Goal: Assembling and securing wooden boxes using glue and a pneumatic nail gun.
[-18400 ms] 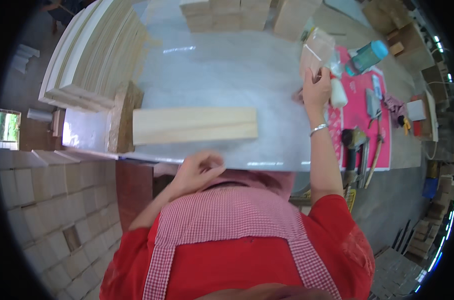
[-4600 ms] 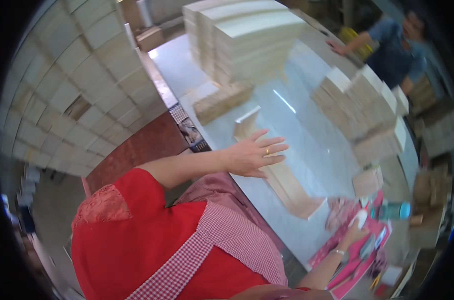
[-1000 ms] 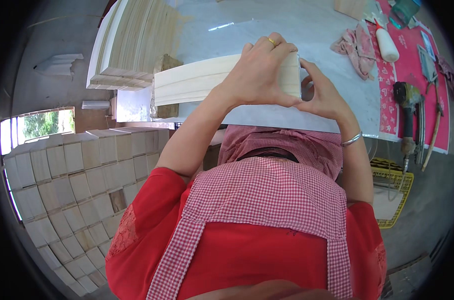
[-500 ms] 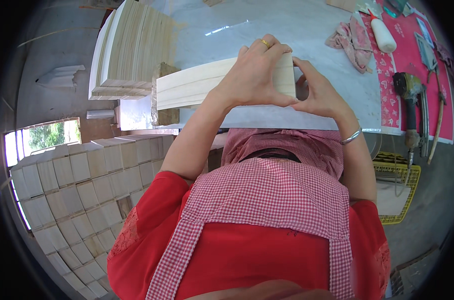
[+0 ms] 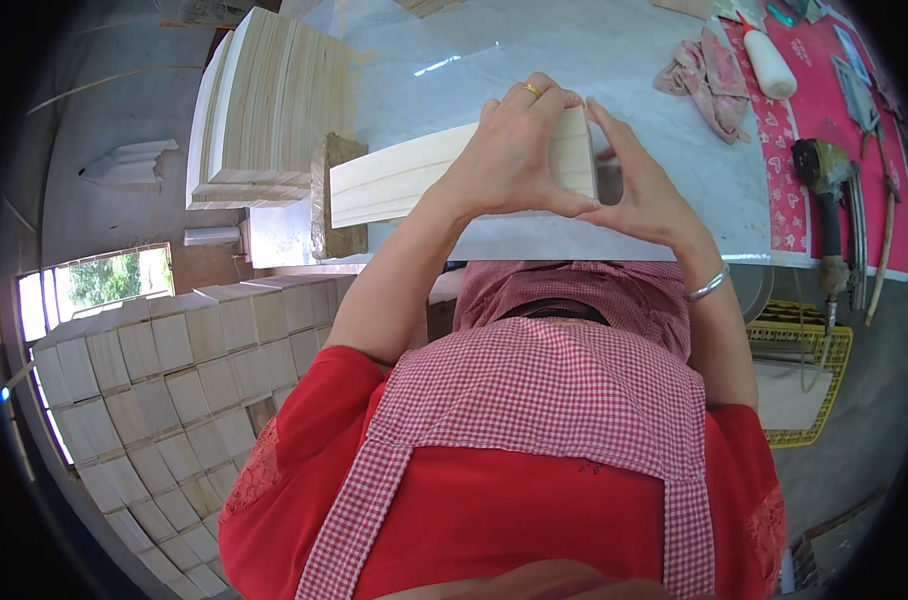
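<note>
1. The left hand (image 5: 519,150) lies over the top of a long pale wooden board (image 5: 404,178), close to its right end. It is spread wide – thumb along the near edge, fingers bent over the far edge – and clasps the board across its width. A gold ring (image 5: 531,89) circles one finger.
2. The right hand (image 5: 642,185) arches around the board's right end, thumb at the near corner and fingertips at the far one, a gap showing between palm and wood. Its thumb tip is just beside the left thumb. A silver bangle (image 5: 709,283) sits on the wrist.
3. The board lies along the near side of a grey-white table (image 5: 424,110). Its left end is at a rough brown wooden block (image 5: 321,200) – whether they touch, I cannot tell.
4. Beyond that block stands a tall stack of pale panels (image 5: 264,105).
5. Right of the hands lies a crumpled pink cloth (image 5: 712,88), with a white squeeze bottle (image 5: 770,66) just beside it.
6. Farther right, a nail gun (image 5: 830,212) rests on a pink mat (image 5: 819,95).
</note>
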Motion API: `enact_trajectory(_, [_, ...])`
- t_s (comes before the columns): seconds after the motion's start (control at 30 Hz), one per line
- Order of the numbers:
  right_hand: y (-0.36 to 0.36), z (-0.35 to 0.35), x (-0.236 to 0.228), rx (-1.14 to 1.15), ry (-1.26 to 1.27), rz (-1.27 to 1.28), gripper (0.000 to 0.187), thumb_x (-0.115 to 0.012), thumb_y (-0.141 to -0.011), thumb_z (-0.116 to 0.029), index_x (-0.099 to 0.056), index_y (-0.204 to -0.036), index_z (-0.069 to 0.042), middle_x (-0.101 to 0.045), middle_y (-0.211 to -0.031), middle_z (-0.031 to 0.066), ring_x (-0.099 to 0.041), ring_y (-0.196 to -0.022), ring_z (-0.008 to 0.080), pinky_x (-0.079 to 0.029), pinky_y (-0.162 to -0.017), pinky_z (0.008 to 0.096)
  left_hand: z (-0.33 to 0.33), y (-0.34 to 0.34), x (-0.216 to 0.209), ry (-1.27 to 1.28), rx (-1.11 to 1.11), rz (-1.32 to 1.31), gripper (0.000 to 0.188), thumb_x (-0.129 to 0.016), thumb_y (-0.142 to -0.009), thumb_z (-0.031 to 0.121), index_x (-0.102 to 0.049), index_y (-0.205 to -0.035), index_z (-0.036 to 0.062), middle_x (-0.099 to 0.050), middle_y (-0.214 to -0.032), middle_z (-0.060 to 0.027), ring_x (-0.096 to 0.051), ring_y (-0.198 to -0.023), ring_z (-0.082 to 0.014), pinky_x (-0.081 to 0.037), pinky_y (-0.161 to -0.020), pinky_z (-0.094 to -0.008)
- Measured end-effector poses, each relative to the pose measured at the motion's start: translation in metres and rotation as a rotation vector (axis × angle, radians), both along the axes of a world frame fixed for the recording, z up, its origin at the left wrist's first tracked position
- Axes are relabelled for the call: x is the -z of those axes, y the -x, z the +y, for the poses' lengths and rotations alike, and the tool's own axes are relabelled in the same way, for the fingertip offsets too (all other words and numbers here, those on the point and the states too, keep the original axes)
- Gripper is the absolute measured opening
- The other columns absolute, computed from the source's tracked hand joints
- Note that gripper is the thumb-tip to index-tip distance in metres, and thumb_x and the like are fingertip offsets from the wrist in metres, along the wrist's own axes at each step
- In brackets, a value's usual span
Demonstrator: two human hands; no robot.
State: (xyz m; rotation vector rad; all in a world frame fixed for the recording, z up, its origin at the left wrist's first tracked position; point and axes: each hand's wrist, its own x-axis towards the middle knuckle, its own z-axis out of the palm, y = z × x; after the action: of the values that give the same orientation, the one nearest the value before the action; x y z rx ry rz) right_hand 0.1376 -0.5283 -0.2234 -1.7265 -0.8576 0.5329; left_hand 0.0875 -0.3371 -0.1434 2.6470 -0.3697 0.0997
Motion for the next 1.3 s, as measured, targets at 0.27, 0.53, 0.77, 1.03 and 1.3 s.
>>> enact_trajectory(0.27, [0.055, -0.01, -0.018, 0.184, -0.236, -0.119, 0.094, -0.081, -0.07, -0.018, -0.034, -0.15, -0.005, -0.035, -0.152, 0.0164, -0.035, -0.14, 0.0335, -0.033, -0.114, 0.0422, 0.0, -0.004, -0.001, 0.007, 0.02, -0.018, 0.085, -0.09, -0.05, 0.036, -0.055, -0.119, -0.0024, -0.055, -0.112, -0.0165, -0.057, -0.102, -0.0349, -0.049, -0.087, -0.0419])
enact_trajectory(0.53, [0.086, -0.016, -0.014, 0.273, -0.303, -0.041, 0.071, -0.075, -0.074, -0.008, -0.05, -0.14, -0.002, -0.047, -0.142, 0.0169, -0.048, -0.129, 0.0332, -0.038, -0.108, 0.04, 0.003, -0.003, 0.0, 0.024, -0.005, 0.066, 0.092, -0.088, -0.05, 0.046, -0.055, -0.122, -0.0024, -0.055, -0.115, -0.0161, -0.054, -0.109, -0.0342, -0.041, -0.089, -0.0451])
enact_trajectory(0.77, [0.084, 0.019, 0.014, 0.706, -0.431, -0.425, 0.04, -0.072, -0.072, 0.005, -0.068, -0.111, 0.0, -0.065, -0.108, 0.0093, -0.061, -0.093, 0.0247, -0.044, -0.086, 0.0378, 0.001, -0.005, -0.001, 0.01, 0.011, 0.056, 0.093, -0.088, -0.049, 0.044, -0.055, -0.122, -0.0023, -0.055, -0.116, -0.0161, -0.054, -0.11, -0.0342, -0.042, -0.089, -0.045])
enact_trajectory(1.03, [0.076, 0.018, 0.007, 0.741, -0.353, -0.649, 0.036, -0.072, -0.068, 0.009, -0.07, -0.103, -0.002, -0.067, -0.097, 0.0065, -0.061, -0.09, 0.0242, -0.041, -0.082, 0.0332, 0.003, -0.004, 0.001, 0.008, 0.012, 0.065, 0.093, -0.088, -0.047, 0.042, -0.055, -0.122, -0.0018, -0.055, -0.116, -0.0154, -0.055, -0.11, -0.0342, -0.041, -0.09, -0.0447])
enact_trajectory(1.3, [0.084, 0.021, 0.008, 0.713, -0.434, -0.396, 0.04, -0.074, -0.067, 0.004, -0.067, -0.106, -0.001, -0.064, -0.104, 0.0083, -0.059, -0.095, 0.0259, -0.042, -0.083, 0.0365, 0.0, -0.006, -0.002, 0.006, -0.02, 0.096, 0.093, -0.088, -0.046, 0.044, -0.056, -0.122, -0.0011, -0.055, -0.116, -0.0144, -0.055, -0.108, -0.0334, -0.041, -0.09, -0.044])
